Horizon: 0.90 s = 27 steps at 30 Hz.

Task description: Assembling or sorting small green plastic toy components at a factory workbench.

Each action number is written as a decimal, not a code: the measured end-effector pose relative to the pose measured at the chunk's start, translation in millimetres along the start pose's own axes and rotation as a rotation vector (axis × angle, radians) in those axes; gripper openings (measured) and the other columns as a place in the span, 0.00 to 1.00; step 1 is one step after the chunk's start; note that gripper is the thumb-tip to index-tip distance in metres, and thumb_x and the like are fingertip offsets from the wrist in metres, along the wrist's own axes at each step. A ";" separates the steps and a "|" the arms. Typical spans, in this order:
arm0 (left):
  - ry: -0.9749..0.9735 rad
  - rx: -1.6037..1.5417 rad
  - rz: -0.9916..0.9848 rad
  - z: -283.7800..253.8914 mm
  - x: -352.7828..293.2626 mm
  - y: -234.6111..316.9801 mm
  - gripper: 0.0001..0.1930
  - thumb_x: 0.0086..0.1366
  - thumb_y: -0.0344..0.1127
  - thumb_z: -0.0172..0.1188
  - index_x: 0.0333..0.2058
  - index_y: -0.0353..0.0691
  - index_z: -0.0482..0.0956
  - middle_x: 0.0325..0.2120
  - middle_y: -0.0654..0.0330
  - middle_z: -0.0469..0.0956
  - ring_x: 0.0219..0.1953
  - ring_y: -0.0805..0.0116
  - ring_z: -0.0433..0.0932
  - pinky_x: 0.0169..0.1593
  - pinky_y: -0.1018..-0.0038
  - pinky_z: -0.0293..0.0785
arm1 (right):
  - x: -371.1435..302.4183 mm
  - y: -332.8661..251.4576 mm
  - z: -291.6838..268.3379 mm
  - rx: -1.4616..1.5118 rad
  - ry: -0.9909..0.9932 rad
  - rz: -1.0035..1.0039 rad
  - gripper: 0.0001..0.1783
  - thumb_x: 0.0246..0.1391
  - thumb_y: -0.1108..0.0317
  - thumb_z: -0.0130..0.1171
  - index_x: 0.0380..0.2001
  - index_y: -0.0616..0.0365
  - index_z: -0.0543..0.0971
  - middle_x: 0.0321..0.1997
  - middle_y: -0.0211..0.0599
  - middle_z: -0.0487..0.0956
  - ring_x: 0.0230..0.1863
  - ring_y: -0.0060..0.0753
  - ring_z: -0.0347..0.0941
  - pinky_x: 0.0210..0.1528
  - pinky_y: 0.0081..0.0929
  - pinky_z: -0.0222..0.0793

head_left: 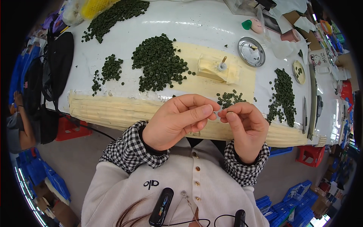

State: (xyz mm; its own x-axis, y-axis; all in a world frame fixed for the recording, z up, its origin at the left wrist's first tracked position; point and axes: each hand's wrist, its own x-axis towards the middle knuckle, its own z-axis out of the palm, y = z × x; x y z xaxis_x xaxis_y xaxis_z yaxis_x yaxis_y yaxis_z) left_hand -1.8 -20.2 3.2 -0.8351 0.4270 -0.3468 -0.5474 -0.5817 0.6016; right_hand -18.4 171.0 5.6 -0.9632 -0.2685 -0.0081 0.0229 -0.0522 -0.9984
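Note:
Both hands are raised over the near edge of the table, fingertips almost meeting. The fingers of my left hand [180, 120] are closed in a pinch, and so are those of my right hand [247, 126]. Whatever sits between the fingertips is too small to make out. Just beyond my right hand lies a small group of dark green round pieces [229, 99]. A large heap of similar dark green pieces [157, 62] is farther off to the left. Behind my hands stands a block wrapped in cream tape [210, 70] with a small upright peg [223, 65] on it.
More green pieces lie in a heap at right [284, 96] and at the far left [113, 17]. A round metal dish [251, 52] stands at the back right. Tweezers [304, 113] lie near the right edge. Cream tape [109, 108] covers the table's front edge.

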 end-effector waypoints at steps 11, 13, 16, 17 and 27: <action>0.071 0.161 0.009 3.6 0.6 -2.2 0.11 0.66 0.33 0.53 0.43 0.33 0.77 0.23 0.67 0.74 0.23 0.84 0.65 0.25 0.87 0.60 | 1.3 0.9 9.1 -0.360 0.130 -0.199 0.05 0.44 0.82 0.62 0.27 0.66 0.77 0.26 0.36 0.79 0.28 0.23 0.77 0.31 0.16 0.72; 0.070 0.188 0.021 3.2 1.0 -2.3 0.11 0.66 0.32 0.53 0.43 0.33 0.77 0.23 0.67 0.74 0.22 0.84 0.65 0.24 0.86 0.60 | 1.0 -1.2 8.9 -0.407 0.114 -0.225 0.06 0.43 0.82 0.62 0.27 0.66 0.78 0.26 0.37 0.79 0.28 0.25 0.77 0.31 0.17 0.72; 0.055 0.192 0.028 1.8 1.1 -2.1 0.12 0.66 0.32 0.53 0.43 0.32 0.77 0.23 0.67 0.74 0.22 0.83 0.65 0.24 0.86 0.60 | 1.5 -4.5 9.1 -0.534 0.092 -0.323 0.07 0.42 0.83 0.63 0.28 0.66 0.78 0.27 0.39 0.79 0.28 0.29 0.78 0.30 0.19 0.72; 0.048 0.188 0.028 1.4 1.1 -2.1 0.12 0.66 0.32 0.52 0.44 0.32 0.77 0.23 0.67 0.74 0.22 0.83 0.65 0.24 0.86 0.60 | 2.7 -5.8 9.6 -0.590 0.091 -0.379 0.07 0.41 0.83 0.63 0.28 0.66 0.78 0.27 0.39 0.79 0.28 0.30 0.78 0.30 0.20 0.72; 0.078 0.152 0.035 2.0 1.6 -2.0 0.12 0.65 0.33 0.54 0.44 0.33 0.77 0.27 0.67 0.76 0.24 0.85 0.67 0.27 0.87 0.64 | 4.7 -5.2 14.2 -0.832 0.087 -0.616 0.13 0.38 0.83 0.63 0.32 0.64 0.78 0.32 0.41 0.78 0.32 0.37 0.77 0.32 0.25 0.74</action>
State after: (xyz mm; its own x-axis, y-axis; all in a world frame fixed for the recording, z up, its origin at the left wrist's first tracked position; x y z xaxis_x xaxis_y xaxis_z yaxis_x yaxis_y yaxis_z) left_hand -1.9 -17.0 2.9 -0.8584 0.3498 -0.3753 -0.5083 -0.4812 0.7142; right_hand -19.2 156.3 11.6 -0.7620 -0.3482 0.5460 -0.6401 0.5326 -0.5537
